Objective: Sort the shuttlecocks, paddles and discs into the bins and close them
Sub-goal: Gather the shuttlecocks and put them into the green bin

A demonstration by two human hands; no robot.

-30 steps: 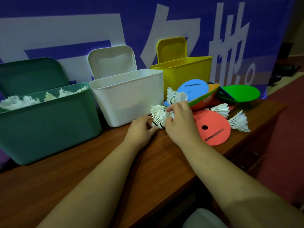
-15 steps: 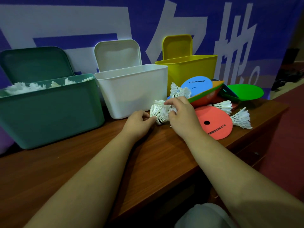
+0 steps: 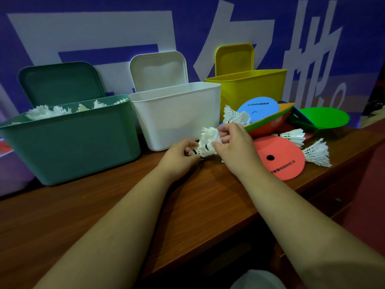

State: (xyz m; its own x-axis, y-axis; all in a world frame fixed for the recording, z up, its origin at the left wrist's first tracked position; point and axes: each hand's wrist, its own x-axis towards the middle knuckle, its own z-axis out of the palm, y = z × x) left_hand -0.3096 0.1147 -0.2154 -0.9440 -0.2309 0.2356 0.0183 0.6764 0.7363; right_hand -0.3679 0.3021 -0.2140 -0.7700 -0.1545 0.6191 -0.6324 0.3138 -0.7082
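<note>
- Both hands meet on a bundle of shuttlecocks [image 3: 208, 140], held just above the table [image 3: 104, 205] in front of the white bin [image 3: 177, 119].
- Left hand [image 3: 179, 157]: fingers curled round the cork ends, where black bands show. Right hand [image 3: 235, 147]: fingers and thumb pinch the feather skirts from above.
- The number of shuttlecocks in the bundle cannot be told, because the hands cover most of it.
- Green bin [image 3: 73, 147], far left, lid up: white feathers show above its rim. Its left wall is cut off by the frame edge.
- The insides of the white bin and the yellow bin [image 3: 250, 86] are not visible from this angle. Both lids stand open against the banner [image 3: 83, 38].
- The pile at right overlaps heavily. A blue disc [image 3: 258, 107] leans on top with one shuttlecock [image 3: 236, 117] lying on it. The orange and green pieces beneath are hard to separate. A green disc [image 3: 327, 117] lies behind, partly hiding a dark item.
- The red disc [image 3: 279, 161] lies flat close to the table's front right edge. Two loose shuttlecocks [image 3: 293, 136] [image 3: 316, 153] lie beside it, the outer one nearest the edge.
- Bare table surface lies in front of the green bin and beneath both forearms.
- A pale rounded object [image 3: 256, 278] at the bottom edge is cut off and cannot be identified.
- Compared with 0.5 s ago, the hands remain on the same bundle at the same spot. The loose shuttlecocks and discs have not moved.
</note>
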